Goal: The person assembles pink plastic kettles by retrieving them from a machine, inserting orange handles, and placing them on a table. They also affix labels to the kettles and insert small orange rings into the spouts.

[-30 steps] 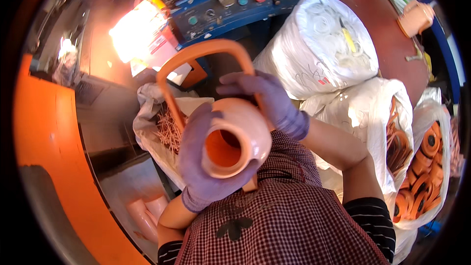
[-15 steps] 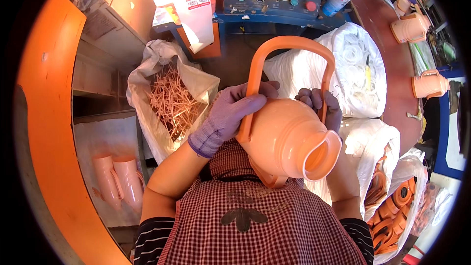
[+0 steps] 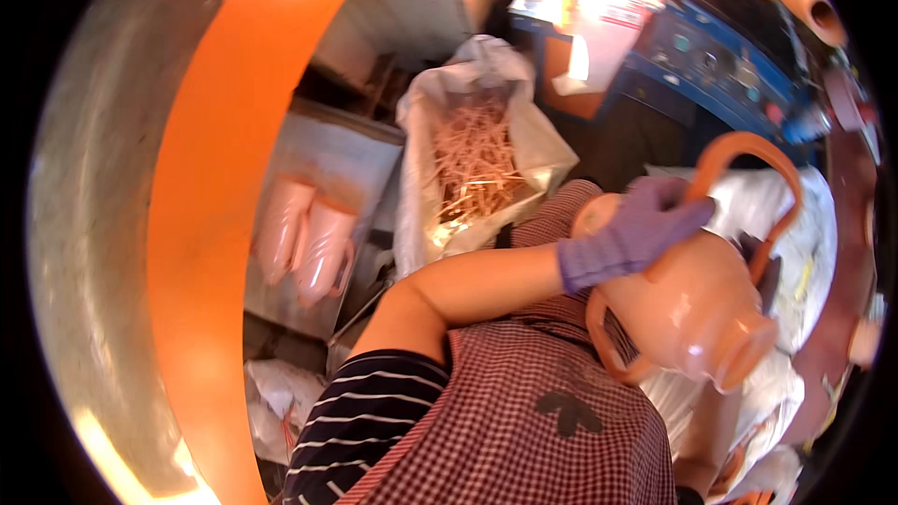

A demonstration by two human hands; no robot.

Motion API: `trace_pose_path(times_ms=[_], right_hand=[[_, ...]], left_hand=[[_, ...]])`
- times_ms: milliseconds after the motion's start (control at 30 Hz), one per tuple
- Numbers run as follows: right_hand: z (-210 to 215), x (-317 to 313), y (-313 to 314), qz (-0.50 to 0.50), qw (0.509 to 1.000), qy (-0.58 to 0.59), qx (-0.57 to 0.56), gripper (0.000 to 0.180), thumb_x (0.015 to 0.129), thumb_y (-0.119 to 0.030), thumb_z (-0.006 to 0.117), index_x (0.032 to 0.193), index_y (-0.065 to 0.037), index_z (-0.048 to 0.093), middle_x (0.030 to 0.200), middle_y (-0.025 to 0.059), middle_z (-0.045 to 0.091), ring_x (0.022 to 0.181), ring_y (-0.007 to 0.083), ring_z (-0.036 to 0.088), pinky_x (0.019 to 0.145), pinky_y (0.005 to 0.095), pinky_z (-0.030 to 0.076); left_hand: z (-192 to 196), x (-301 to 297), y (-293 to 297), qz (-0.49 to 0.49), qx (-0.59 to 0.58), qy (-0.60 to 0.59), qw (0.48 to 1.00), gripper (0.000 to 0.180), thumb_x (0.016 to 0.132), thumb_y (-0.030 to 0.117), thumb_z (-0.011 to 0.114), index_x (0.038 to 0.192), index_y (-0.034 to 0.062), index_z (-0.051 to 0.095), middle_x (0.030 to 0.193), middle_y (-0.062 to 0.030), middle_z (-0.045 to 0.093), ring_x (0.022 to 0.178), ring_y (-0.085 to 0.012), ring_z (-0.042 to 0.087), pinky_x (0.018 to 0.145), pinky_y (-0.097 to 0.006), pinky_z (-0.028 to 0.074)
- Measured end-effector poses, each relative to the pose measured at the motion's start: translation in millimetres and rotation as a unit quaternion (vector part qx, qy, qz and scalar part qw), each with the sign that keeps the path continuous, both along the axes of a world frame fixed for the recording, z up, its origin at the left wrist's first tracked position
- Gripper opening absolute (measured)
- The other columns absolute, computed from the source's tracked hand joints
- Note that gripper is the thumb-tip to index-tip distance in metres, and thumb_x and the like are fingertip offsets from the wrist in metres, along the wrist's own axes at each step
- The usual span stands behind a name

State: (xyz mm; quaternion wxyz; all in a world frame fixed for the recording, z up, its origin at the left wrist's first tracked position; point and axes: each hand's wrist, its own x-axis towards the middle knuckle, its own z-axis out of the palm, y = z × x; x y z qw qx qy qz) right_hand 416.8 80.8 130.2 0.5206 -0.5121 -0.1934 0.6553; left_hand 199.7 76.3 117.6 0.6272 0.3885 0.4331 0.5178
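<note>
A peach plastic thermos jug (image 3: 697, 304) with a darker orange carrying hoop (image 3: 739, 145) is held in front of my apron, its open mouth tilted down to the right. My left hand (image 3: 645, 229), in a purple knitted glove, is closed around the foot of the hoop, against the jug's side. Only a dark gloved edge of my right hand (image 3: 770, 282) shows past the far side of the jug; it supports that side beside the hoop's other foot, its fingers mostly hidden. A side handle (image 3: 608, 341) sticks out toward my apron.
Left of the jug stands a white sack (image 3: 552, 154) of thin peach plastic scraps. Further left, two peach jugs (image 3: 323, 248) lie by a grey panel. An orange curved panel (image 3: 201, 224) borders the left. A blue control panel (image 3: 697, 61) and white sacks (image 3: 809, 262) are beyond.
The view has swung left, so the scene shifts right and tilts. The jug stays in both hands; its mouth now points further downward. Another peach jug shows at the upper right.
</note>
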Motion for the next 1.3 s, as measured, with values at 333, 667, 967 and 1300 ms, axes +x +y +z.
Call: trace_pose_path(times_ms=[333,667,967,1300], right_hand=[[33,129,-84,0.313,0.872,-0.330,0.183,0.049,0.088,-0.004,0.059,0.135,0.006,0.045,0.126,0.0112,0.056,0.114,0.0216,0.054,0.095,0.0338,0.045],[90,250,-69,-0.206,0.662,-0.665,0.277,0.037,0.098,-0.024,0.060,0.121,0.004,0.066,0.115,0.0134,0.069,0.099,0.0201,0.065,0.085,0.0323,0.052],[131,416,-19,-0.278,0.609,-0.732,0.130,0.048,0.095,-0.040,0.060,0.114,0.004,0.062,0.080,0.0087,0.065,0.058,0.0130,0.061,0.052,0.0272,0.048],[77,620,114,-0.124,0.774,-0.621,-0.014,0.052,0.100,-0.047,0.052,0.123,-0.002,0.065,0.106,0.0119,0.069,0.092,0.0262,0.065,0.078,0.0407,0.052]], left_hand=[[95,47,37,0.155,0.297,-0.060,0.940,0.034,0.095,0.033,0.061,0.087,0.0012,0.071,0.078,-0.0021,0.067,0.072,-0.0101,0.060,0.068,-0.028,0.049],[134,170,114,0.065,0.255,0.139,0.955,0.029,0.087,0.026,0.068,0.103,0.0024,0.066,0.091,-0.0098,0.067,0.085,-0.0213,0.065,0.079,-0.035,0.052],[-92,-14,114,-0.038,0.159,0.325,0.931,0.022,0.091,0.013,0.067,0.108,-0.0005,0.069,0.096,-0.0097,0.071,0.091,-0.0136,0.065,0.084,-0.029,0.051],[-279,-301,-167,0.191,-0.164,0.471,0.845,0.034,0.090,0.025,0.059,0.107,-0.0031,0.069,0.102,-0.0186,0.072,0.091,-0.0274,0.069,0.087,-0.038,0.051]])
